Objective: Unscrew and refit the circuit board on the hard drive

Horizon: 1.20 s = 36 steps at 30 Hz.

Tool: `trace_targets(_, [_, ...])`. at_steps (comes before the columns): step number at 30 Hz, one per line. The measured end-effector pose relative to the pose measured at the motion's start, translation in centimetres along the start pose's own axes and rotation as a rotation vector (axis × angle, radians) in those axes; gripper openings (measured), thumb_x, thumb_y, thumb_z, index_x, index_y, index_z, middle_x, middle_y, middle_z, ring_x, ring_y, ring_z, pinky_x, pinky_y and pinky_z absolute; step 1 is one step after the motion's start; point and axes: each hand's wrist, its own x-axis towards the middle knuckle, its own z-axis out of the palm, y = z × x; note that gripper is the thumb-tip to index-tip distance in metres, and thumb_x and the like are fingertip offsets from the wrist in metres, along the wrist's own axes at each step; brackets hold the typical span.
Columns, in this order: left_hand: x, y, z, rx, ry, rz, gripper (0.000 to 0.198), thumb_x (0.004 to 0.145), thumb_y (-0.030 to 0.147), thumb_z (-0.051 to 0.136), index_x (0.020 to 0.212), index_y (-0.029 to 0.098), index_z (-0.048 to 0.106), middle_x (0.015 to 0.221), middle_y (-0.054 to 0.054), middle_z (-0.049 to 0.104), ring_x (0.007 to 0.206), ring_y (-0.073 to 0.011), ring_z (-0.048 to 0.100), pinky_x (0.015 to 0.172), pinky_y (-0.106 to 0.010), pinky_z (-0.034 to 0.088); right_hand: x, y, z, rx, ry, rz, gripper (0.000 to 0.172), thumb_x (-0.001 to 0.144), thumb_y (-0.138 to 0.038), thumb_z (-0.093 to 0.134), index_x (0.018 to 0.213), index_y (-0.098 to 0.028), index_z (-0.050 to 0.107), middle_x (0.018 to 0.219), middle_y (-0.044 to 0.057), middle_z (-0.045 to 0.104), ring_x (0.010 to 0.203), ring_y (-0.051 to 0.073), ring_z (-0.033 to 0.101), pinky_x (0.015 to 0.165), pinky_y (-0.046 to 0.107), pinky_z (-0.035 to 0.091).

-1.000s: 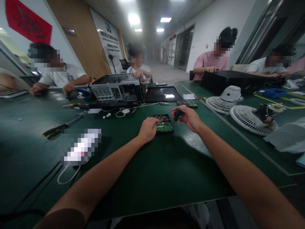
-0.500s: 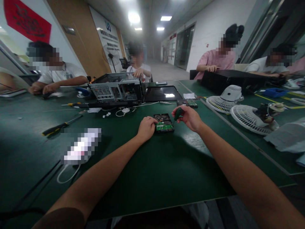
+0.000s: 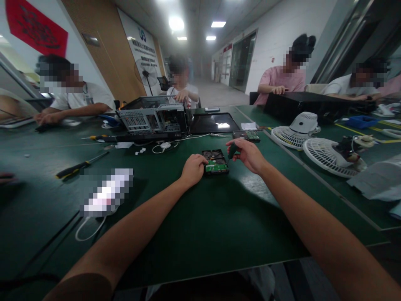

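A hard drive (image 3: pixel 215 164) lies flat on the green table with its green circuit board facing up. My left hand (image 3: pixel 193 169) grips its left edge, the fingertips resting on the near-left part of the board. In my right hand (image 3: pixel 249 155) is a small screwdriver (image 3: pixel 232 150) with a dark green handle, pinched between thumb and fingers. Its thin shaft points down at the drive's right edge; whether the tip touches a screw is too small to tell.
Beyond the drive are an open computer case (image 3: pixel 150 119), a dark flat panel (image 3: pixel 214 123) and another drive (image 3: pixel 247 136). To the left lie a yellow-black screwdriver (image 3: pixel 79 166) and a blurred-out phone (image 3: pixel 108 192) with a white cable. White fan parts (image 3: pixel 328 156) stand right. Several co-workers sit around.
My hands, the hard drive and the screwdriver have hardly moved. A blurred hand has come in at the left edge, and the co-worker at far left has shifted their hands slightly.
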Motion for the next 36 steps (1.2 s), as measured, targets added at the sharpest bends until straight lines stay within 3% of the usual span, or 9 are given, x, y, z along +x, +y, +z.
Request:
trace_targets(11, [-0.1, 0.28, -0.13, -0.016, -0.008, 0.036, 0.036, 0.083, -0.003, 0.046, 0.092, 0.02, 0.073, 0.103, -0.006, 0.071, 0.103, -0.0236, 0.061, 0.095, -0.04, 0.051, 0.21, 0.16, -0.04, 0.119, 0.018, 0.079, 0.03, 0.095, -0.043, 0.054, 0.097, -0.017, 0.07, 0.097, 0.012, 0.072, 0.093, 0.024, 0.066, 0.06, 0.031, 0.053])
trace_targets(19, [-0.11, 0.49, -0.23, -0.011, -0.02, 0.03, 0.032, 0.087, 0.002, 0.048, 0.093, 0.021, 0.073, 0.102, -0.006, 0.071, 0.102, -0.0238, 0.06, 0.095, -0.041, 0.051, -0.01, -0.02, -0.11, -0.003, 0.014, 0.033, 0.031, 0.094, -0.043, 0.058, 0.107, -0.019, 0.072, 0.096, 0.01, 0.069, 0.089, 0.021, 0.064, 0.06, 0.028, 0.051])
trace_targets(29, [-0.03, 0.69, -0.34, -0.012, -0.032, 0.016, 0.03, 0.086, 0.003, 0.05, 0.092, 0.021, 0.073, 0.102, -0.005, 0.071, 0.103, -0.0239, 0.06, 0.096, -0.041, 0.05, -0.19, -0.57, 0.1, -0.014, -0.016, 0.024, 0.022, 0.09, -0.041, 0.063, 0.091, -0.019, 0.067, 0.096, 0.01, 0.072, 0.086, 0.021, 0.067, 0.061, 0.03, 0.052])
trace_targets(36, [-0.02, 0.91, -0.55, 0.006, -0.04, 0.014, 0.028, 0.087, 0.004, 0.051, 0.092, 0.021, 0.073, 0.101, -0.006, 0.071, 0.102, -0.0243, 0.061, 0.096, -0.041, 0.051, -0.03, -0.29, 0.06, 0.047, -0.024, 0.049, 0.03, 0.093, -0.045, 0.057, 0.104, -0.019, 0.069, 0.095, 0.01, 0.073, 0.087, 0.022, 0.068, 0.06, 0.031, 0.052])
